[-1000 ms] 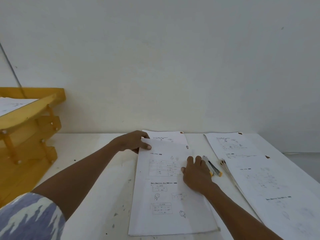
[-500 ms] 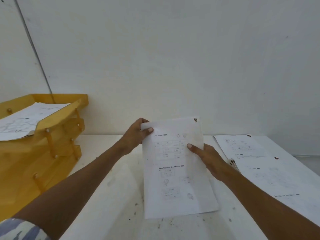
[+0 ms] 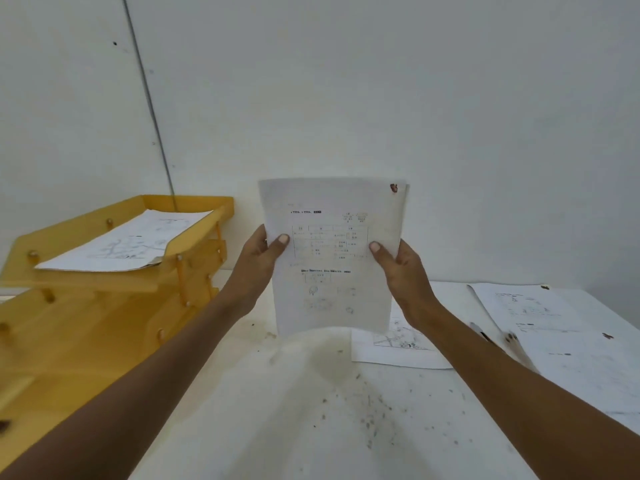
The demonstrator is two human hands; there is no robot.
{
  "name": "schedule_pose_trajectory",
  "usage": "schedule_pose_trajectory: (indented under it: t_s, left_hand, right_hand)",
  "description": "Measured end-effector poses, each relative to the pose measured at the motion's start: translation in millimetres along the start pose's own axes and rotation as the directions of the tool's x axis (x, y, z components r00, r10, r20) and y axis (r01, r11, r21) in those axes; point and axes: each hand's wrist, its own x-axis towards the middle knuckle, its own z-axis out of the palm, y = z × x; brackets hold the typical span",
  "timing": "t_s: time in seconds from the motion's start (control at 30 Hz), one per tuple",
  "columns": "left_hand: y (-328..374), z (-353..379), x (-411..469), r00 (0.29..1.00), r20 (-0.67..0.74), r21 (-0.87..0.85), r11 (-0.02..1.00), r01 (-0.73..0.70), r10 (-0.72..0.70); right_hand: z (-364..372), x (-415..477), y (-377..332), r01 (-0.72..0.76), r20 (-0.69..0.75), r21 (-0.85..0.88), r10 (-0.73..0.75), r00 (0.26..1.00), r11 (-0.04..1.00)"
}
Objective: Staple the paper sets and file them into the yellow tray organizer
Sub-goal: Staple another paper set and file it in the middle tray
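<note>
A printed paper set (image 3: pixel 332 258) is held upright above the white table, with a dark mark at its top right corner. My left hand (image 3: pixel 259 261) grips its left edge, thumb on the front. My right hand (image 3: pixel 398 268) grips its right edge the same way. The yellow tray organizer (image 3: pixel 86 306) stands at the left, and its top tray holds printed sheets (image 3: pixel 128 242). A stapler is partly visible as a dark sliver (image 3: pixel 483 332) behind my right forearm.
More paper sets (image 3: pixel 554 327) lie on the table at the right, and another sheet (image 3: pixel 394 344) lies under my right wrist. The white table (image 3: pixel 311 427) is speckled with dark marks. A wall rises close behind.
Both hands lifted the paper set off the table and raised it upright. The view swung left, bringing more of the yellow organizer into sight.
</note>
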Motion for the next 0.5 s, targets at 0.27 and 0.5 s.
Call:
schedule_pose_trajectory:
  t_s: [0.27,0.5]
  left_hand:
    - [-47,-8,-38,0.986,-0.114,0.059,0.990,0.131,-0.124]
    - [-56,-6,-42,0.980,-0.113,0.102,0.980,0.173,-0.161]
  right_hand:
    - [30,-26,37,-0.059,0.029,-0.150,0.064,0.998,0.987]
    - [31,-24,43,-0.111,0.001,-0.173,0.113,0.994,0.979]
